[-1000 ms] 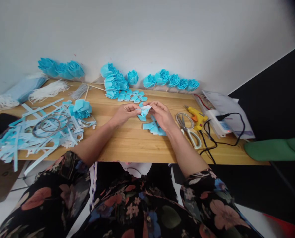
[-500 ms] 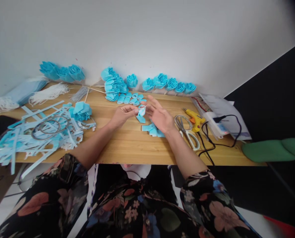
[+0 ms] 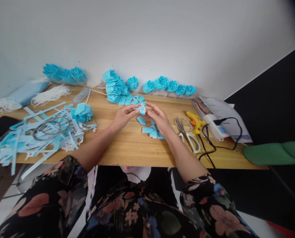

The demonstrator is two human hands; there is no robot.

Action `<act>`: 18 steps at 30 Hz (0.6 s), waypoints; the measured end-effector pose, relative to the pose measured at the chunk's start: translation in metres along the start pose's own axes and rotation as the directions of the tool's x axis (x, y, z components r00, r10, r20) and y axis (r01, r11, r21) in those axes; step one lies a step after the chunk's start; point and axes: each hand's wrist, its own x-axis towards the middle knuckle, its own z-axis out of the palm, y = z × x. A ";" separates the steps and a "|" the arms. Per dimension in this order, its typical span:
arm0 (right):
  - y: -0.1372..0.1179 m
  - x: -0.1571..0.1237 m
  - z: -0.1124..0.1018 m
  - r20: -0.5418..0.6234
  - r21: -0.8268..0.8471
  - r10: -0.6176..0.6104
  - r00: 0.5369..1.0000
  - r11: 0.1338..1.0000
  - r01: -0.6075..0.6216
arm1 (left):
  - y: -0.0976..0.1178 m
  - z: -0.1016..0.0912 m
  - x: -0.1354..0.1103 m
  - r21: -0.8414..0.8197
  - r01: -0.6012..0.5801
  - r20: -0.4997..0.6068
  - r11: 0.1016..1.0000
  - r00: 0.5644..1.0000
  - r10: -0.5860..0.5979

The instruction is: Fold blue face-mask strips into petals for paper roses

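My left hand (image 3: 124, 117) pinches a small pale blue fabric petal (image 3: 142, 109) above the middle of the table. The fingers of my right hand (image 3: 160, 119) are bent in on the petal's other side, with thumb and forefinger against it. Just below lies a single flat blue piece (image 3: 141, 120). A loose pile of cut blue pieces (image 3: 152, 131) sits beside and partly behind my right hand. Farther back, several folded petals (image 3: 128, 98) are set out in rows.
Blue flowers (image 3: 161, 83) line the wall, and one flower (image 3: 83, 112) lies at left near fabric scraps (image 3: 48, 132). At right are scissors (image 3: 192, 142), a yellow glue gun (image 3: 197, 121), a power strip (image 3: 216, 128) with black cords and a green object (image 3: 273, 153). A phone (image 3: 3, 129) lies far left.
My right hand's fingers, spread apart before, have closed in on the petal. My left hand keeps its pinch. The view has shifted slightly.
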 end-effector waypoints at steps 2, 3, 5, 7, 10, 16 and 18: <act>0.000 0.000 0.000 0.010 0.011 0.015 1.000 1.000 -0.015 | -0.002 0.001 0.000 0.004 -0.001 0.021 1.000 1.000 0.001; 0.001 0.000 0.000 0.016 0.022 0.023 1.000 0.999 -0.024 | -0.004 0.002 0.000 0.013 -0.004 0.029 1.000 1.000 0.003; 0.003 0.001 0.000 0.035 0.047 0.033 0.999 0.998 -0.034 | -0.006 0.002 0.000 0.035 -0.017 0.042 0.999 0.999 0.016; 0.004 0.002 0.001 0.048 0.049 0.030 0.998 0.998 -0.032 | -0.009 0.002 0.000 0.052 -0.030 0.049 0.998 0.998 0.028; 0.005 0.003 0.001 0.022 0.015 0.016 1.000 1.000 -0.017 | -0.013 0.001 0.001 0.062 -0.027 0.057 0.998 0.998 0.023; 0.006 0.008 -0.008 -0.079 -0.022 0.002 0.997 1.000 -0.004 | -0.006 -0.003 -0.001 0.029 -0.001 0.101 1.000 0.995 -0.001; 0.008 0.012 -0.014 -0.151 -0.015 -0.006 0.988 1.000 0.004 | -0.004 -0.006 0.000 0.030 -0.029 0.119 0.999 0.993 0.025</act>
